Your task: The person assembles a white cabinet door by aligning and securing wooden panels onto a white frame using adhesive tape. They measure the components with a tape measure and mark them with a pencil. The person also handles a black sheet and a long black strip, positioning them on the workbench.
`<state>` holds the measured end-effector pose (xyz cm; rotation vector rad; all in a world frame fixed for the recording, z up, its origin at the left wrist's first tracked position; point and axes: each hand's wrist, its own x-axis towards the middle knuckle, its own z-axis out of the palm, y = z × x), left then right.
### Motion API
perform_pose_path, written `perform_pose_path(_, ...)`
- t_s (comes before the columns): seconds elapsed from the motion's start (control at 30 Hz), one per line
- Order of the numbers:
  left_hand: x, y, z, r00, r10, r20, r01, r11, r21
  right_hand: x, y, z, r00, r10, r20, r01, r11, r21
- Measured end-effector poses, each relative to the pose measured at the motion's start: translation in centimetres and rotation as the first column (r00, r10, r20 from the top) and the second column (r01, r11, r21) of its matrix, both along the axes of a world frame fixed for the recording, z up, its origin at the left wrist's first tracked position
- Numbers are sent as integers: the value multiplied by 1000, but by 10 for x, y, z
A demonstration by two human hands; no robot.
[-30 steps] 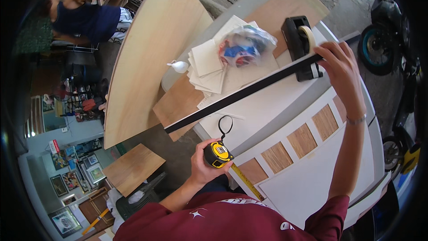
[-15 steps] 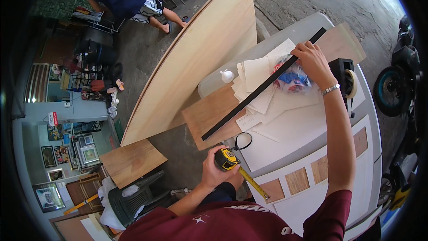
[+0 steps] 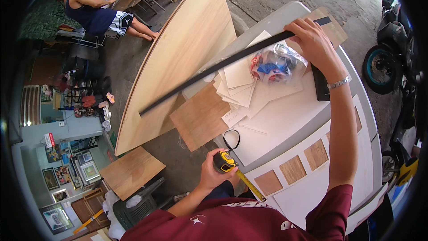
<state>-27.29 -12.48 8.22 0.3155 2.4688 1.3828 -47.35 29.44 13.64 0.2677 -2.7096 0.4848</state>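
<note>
Long black flat bar [image 3: 214, 68] raised over the scene, slanting from about eight o'clock up to two o'clock, low end free above the big plywood, high end pinched in the right hand.

At far left, toward nine o'clock: framed pictures [image 3: 84, 169] against a pale blue wall. At eleven o'clock: seated person in a dark sleeveless top [image 3: 96, 15]. Next along, large curved sheet of light plywood [image 3: 178, 58] leaning from seven o'clock to twelve o'clock, a smaller rectangular plywood panel [image 3: 131, 172] below it at seven o'clock, another brown plywood offcut [image 3: 200, 118] partly on the table edge near centre.

Just under centre, at six o'clock: left hand [image 3: 214, 176] wrapped shut round a yellow and black tape measure [image 3: 224, 161], yellow blade [image 3: 250, 185] drawn out toward five o'clock, black loop strap [image 3: 231, 139] lying above the case.

Rightward: grey table [image 3: 285, 13] carrying a fanned stack of white sheets [image 3: 238, 82], a clear plastic bag with red and blue contents [image 3: 273, 64], a white board with small square wood veneer samples [image 3: 294, 169] at four o'clock.

At one o'clock: right hand [image 3: 314, 44], grip closed on the bar's upper end, silver bracelet [image 3: 337, 82] on the wrist. At far right, three o'clock: parked motorcycle [image 3: 392, 58].
</note>
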Motion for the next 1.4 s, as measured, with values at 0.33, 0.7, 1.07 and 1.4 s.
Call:
perform_pose_path(0.33,2,-10,-3,993,43,107,-46,999,25,-23,-10,-43,996,89,23,-88,995,-48)
perform_pose_path(0.7,-7,7,-11,998,15,68,-17,999,39,-19,-48,-74,1000,26,17,-27,997,77)
perform_pose_path(1.07,-23,132,-47,992,-13,-128,44,970,238,328,-43,-31,887,139,441,355,406,-842)
perform_pose_path(1.4,5,374,-70,874,-209,-439,361,883,299,418,71,-108,719,-488,495,625,143,-767)
